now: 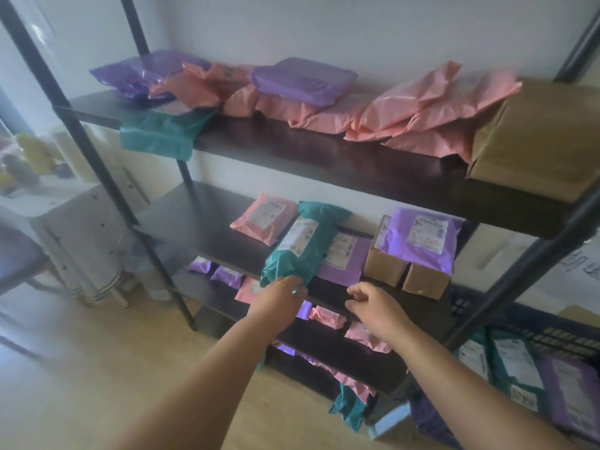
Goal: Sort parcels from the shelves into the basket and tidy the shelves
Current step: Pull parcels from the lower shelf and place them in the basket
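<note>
A long teal parcel (pixel 300 245) with a white label lies tilted across the second shelf (pixel 201 219), its near end past the shelf's front edge. My left hand (pixel 281 295) grips that near end. My right hand (pixel 373 305) hovers just to the right, fingers loosely curled and holding nothing, in front of a flat purple parcel (pixel 344 258). The dark basket (pixel 532 332) stands on the floor at the lower right with teal and purple parcels in it.
The top shelf (pixel 324 160) carries pink and purple parcels, a teal one (pixel 162 131) hanging over the edge, and a brown box (pixel 535 138). Beside the teal parcel sit a pink parcel (pixel 263 217) and brown boxes (pixel 406 271) under a purple parcel. Lower shelves hold small parcels. A white cabinet (pixel 78 228) stands left.
</note>
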Action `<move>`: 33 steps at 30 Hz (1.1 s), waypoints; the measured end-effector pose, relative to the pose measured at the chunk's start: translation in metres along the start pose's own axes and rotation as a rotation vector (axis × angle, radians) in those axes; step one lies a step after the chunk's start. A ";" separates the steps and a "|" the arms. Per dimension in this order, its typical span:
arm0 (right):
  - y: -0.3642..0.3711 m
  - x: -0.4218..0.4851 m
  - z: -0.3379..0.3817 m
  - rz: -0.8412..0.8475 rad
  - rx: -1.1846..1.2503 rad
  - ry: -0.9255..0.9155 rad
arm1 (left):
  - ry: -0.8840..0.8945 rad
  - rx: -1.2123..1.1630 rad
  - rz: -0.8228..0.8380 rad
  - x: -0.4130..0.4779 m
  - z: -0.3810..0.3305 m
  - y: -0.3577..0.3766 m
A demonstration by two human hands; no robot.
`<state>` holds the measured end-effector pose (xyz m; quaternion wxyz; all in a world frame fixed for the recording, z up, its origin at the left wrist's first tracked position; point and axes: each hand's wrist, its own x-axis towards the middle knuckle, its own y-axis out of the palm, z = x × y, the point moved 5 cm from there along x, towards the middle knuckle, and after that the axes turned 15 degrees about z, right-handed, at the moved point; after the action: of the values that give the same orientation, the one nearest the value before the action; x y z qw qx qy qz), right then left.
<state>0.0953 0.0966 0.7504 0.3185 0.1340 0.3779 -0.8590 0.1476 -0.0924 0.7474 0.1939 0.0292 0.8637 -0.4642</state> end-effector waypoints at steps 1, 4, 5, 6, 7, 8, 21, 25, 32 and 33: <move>-0.003 0.001 0.004 -0.032 0.004 0.001 | 0.033 0.037 0.014 0.004 -0.002 -0.009; -0.010 -0.004 0.019 -0.125 0.016 0.013 | 0.101 0.083 0.129 0.020 -0.003 -0.019; -0.010 -0.003 0.021 -0.153 0.010 0.013 | 0.135 0.108 0.129 0.020 -0.005 -0.027; -0.013 -0.004 0.028 -0.177 0.018 0.016 | 0.157 0.102 0.108 0.025 -0.003 -0.035; -0.008 -0.006 0.032 -0.216 0.047 0.045 | 0.198 0.125 0.116 0.032 0.002 -0.044; -0.010 -0.008 0.035 -0.226 0.055 0.042 | 0.187 0.071 0.086 0.035 0.003 -0.051; -0.021 -0.058 0.048 -0.396 0.046 0.104 | 0.425 0.076 0.114 0.033 -0.052 -0.078; -0.038 -0.061 0.044 -0.421 0.012 0.126 | 0.419 0.076 0.149 0.039 -0.070 -0.068; -0.070 -0.056 0.025 -0.428 -0.049 0.167 | 0.410 0.190 0.140 0.046 -0.104 -0.060; -0.075 -0.056 0.021 -0.430 -0.046 0.167 | 0.419 0.183 0.139 0.048 -0.109 -0.057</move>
<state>0.0893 0.1443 0.8334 0.0986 0.1139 0.4422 -0.8842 0.0562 -0.0425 0.8293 0.0385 0.2017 0.8354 -0.5099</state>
